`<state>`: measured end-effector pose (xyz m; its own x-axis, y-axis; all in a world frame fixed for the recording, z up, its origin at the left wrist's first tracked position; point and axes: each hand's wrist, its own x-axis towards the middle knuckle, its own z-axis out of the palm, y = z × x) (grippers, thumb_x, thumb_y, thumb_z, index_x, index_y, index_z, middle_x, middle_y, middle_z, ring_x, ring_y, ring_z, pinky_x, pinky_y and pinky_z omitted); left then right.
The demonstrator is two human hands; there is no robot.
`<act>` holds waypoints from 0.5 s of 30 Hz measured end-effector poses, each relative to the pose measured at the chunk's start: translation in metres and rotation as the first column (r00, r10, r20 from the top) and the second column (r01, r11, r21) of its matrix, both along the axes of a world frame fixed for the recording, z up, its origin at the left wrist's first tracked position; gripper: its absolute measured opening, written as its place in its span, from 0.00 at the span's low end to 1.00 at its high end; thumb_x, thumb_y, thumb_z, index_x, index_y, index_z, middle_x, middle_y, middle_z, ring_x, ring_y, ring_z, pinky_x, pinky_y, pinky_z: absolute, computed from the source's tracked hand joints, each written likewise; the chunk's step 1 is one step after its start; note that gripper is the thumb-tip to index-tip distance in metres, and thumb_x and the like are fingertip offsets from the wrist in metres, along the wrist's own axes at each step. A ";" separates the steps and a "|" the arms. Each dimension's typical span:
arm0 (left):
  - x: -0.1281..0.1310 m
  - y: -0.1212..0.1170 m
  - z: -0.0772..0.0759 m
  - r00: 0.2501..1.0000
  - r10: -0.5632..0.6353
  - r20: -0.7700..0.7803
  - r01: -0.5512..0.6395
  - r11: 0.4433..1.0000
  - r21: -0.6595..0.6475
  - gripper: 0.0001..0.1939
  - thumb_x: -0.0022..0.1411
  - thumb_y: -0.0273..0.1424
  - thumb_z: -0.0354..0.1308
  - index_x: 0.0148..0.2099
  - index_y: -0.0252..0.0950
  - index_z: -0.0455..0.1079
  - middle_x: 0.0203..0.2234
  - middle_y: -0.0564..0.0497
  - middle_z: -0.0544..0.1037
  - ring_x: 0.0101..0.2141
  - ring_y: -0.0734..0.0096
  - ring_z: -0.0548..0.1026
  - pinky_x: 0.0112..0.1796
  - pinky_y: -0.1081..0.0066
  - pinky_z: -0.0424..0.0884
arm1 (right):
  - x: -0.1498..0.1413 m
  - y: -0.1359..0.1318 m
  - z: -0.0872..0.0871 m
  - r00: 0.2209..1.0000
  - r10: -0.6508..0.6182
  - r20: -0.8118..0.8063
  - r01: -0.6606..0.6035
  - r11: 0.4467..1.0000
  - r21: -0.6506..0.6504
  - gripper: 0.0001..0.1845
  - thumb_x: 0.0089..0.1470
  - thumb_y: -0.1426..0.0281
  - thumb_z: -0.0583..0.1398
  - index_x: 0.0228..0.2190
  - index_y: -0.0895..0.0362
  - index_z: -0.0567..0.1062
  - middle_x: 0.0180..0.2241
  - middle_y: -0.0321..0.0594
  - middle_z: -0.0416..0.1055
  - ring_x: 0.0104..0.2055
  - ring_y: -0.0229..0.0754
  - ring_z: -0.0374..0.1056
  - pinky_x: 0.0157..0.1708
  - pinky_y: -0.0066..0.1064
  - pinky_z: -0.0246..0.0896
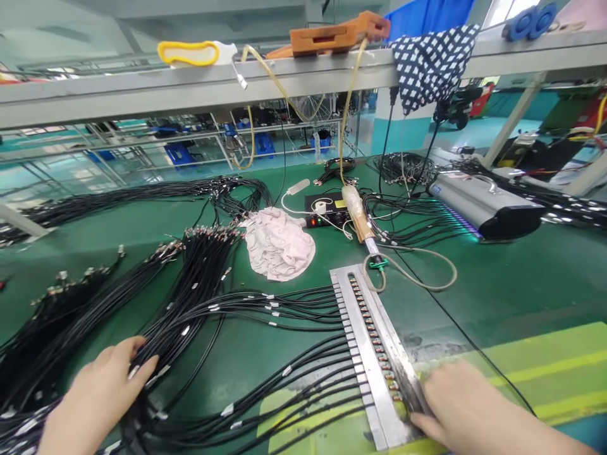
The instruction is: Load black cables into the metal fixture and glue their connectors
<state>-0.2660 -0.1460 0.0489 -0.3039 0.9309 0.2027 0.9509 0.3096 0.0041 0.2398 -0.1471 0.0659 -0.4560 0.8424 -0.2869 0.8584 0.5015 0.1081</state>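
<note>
My left hand [97, 392] is at the lower left, its thumb and fingers closed round part of a bundle of thin black cables [190, 316] with small white tags. At the lower right, my right hand [455, 398] grips the near right edge of a long slotted metal fixture [374, 373]. Black cables run from the left into notches along the fixture's left side. Their small metal ends lie in a row in its slot. Beyond the fixture's far end lies a syringe-like dispenser [360, 218] with a green clip and a pale tube.
A crumpled pink cloth [279, 243] lies mid-table near a black controller box [327, 212]. A grey lamp housing [486, 202] glows violet at right over more cables. Yellow-green matting [545, 360] covers the near right. A metal shelf beam [142, 95] crosses above.
</note>
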 end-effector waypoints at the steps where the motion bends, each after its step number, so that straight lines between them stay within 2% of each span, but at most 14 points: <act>1: 0.015 0.004 0.005 0.997 -0.077 -0.030 0.078 0.997 0.025 0.16 0.58 0.42 0.42 0.40 0.39 0.64 0.35 0.47 0.76 0.40 0.56 0.74 0.41 0.60 0.68 | -0.003 -0.005 -0.002 0.996 0.077 -0.033 -0.073 0.991 0.116 0.11 0.47 0.64 0.57 0.21 0.58 0.71 0.19 0.45 0.69 0.21 0.47 0.66 0.21 0.34 0.51; 2: 0.033 0.010 0.010 0.993 -0.108 -0.054 0.112 0.991 0.071 0.18 0.59 0.42 0.42 0.42 0.36 0.64 0.37 0.43 0.75 0.42 0.53 0.73 0.44 0.57 0.66 | -0.005 -0.009 -0.006 0.978 0.187 -0.092 -0.161 0.958 0.236 0.08 0.46 0.65 0.58 0.23 0.57 0.70 0.21 0.43 0.68 0.22 0.46 0.65 0.22 0.34 0.52; 3: 0.052 0.017 0.013 0.982 -0.188 -0.032 0.190 0.977 0.094 0.19 0.60 0.42 0.43 0.44 0.34 0.64 0.39 0.41 0.74 0.42 0.54 0.72 0.46 0.57 0.65 | -0.007 -0.013 -0.011 0.940 0.308 -0.149 -0.243 0.907 0.344 0.05 0.46 0.67 0.58 0.25 0.56 0.68 0.22 0.41 0.68 0.24 0.44 0.64 0.24 0.34 0.53; 4: 0.074 0.025 0.016 0.944 -0.328 0.030 0.323 0.941 0.101 0.19 0.60 0.42 0.44 0.47 0.34 0.63 0.42 0.41 0.73 0.44 0.55 0.70 0.48 0.58 0.64 | -0.009 -0.016 -0.018 0.890 0.416 -0.189 -0.305 0.849 0.431 0.04 0.47 0.69 0.57 0.26 0.56 0.66 0.24 0.39 0.67 0.26 0.43 0.63 0.26 0.34 0.53; 5: 0.098 0.034 0.018 0.894 -0.439 0.094 0.430 0.897 0.102 0.18 0.61 0.40 0.45 0.49 0.35 0.62 0.44 0.43 0.72 0.47 0.58 0.69 0.49 0.59 0.63 | -0.011 -0.017 -0.025 0.849 0.487 -0.205 -0.340 0.800 0.494 0.03 0.48 0.71 0.56 0.25 0.55 0.64 0.24 0.38 0.65 0.26 0.42 0.62 0.27 0.34 0.53; 7: 0.145 0.053 0.020 0.752 -0.625 0.207 0.630 0.775 0.051 0.16 0.62 0.36 0.47 0.50 0.37 0.62 0.46 0.46 0.71 0.47 0.62 0.67 0.49 0.63 0.63 | -0.013 -0.017 -0.041 0.829 0.522 -0.198 -0.338 0.751 0.568 0.04 0.48 0.74 0.54 0.24 0.56 0.63 0.23 0.37 0.63 0.26 0.42 0.59 0.27 0.35 0.51; 9: 0.187 0.071 0.018 0.651 -0.707 0.277 0.739 0.674 -0.017 0.14 0.61 0.32 0.49 0.49 0.37 0.63 0.44 0.48 0.70 0.46 0.63 0.67 0.47 0.64 0.64 | -0.014 -0.016 -0.051 0.838 0.510 -0.194 -0.310 0.737 0.601 0.06 0.48 0.75 0.53 0.21 0.56 0.63 0.23 0.38 0.62 0.25 0.42 0.57 0.27 0.36 0.49; 11: 0.219 0.084 0.012 0.612 -0.735 0.292 0.776 0.629 -0.044 0.13 0.61 0.33 0.51 0.48 0.37 0.64 0.43 0.48 0.70 0.45 0.63 0.66 0.46 0.64 0.64 | -0.013 -0.017 -0.051 0.832 0.522 -0.189 -0.323 0.732 0.600 0.09 0.48 0.74 0.53 0.19 0.56 0.63 0.22 0.39 0.62 0.25 0.42 0.57 0.27 0.36 0.49; 13: 0.239 0.091 0.003 0.597 -0.754 0.273 0.788 0.615 -0.025 0.14 0.60 0.34 0.53 0.48 0.37 0.64 0.43 0.47 0.69 0.46 0.62 0.64 0.46 0.63 0.63 | -0.010 -0.018 -0.036 0.818 0.536 -0.210 -0.348 0.751 0.561 0.09 0.49 0.74 0.54 0.19 0.55 0.65 0.22 0.38 0.63 0.26 0.42 0.58 0.28 0.37 0.50; 15: 0.248 0.094 -0.009 0.583 -0.769 0.262 0.795 0.606 0.008 0.15 0.60 0.36 0.53 0.48 0.37 0.64 0.44 0.47 0.68 0.47 0.62 0.63 0.47 0.62 0.62 | -0.006 -0.014 -0.004 0.804 0.488 -0.340 -0.294 0.823 0.486 0.07 0.51 0.69 0.55 0.23 0.53 0.68 0.23 0.39 0.65 0.29 0.44 0.60 0.31 0.39 0.52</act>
<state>-0.0182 -0.0525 0.0396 0.5293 0.8394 0.1235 0.8002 -0.5423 0.2559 0.2335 -0.1612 0.0618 -0.7624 0.5546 0.3333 0.5988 0.7999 0.0387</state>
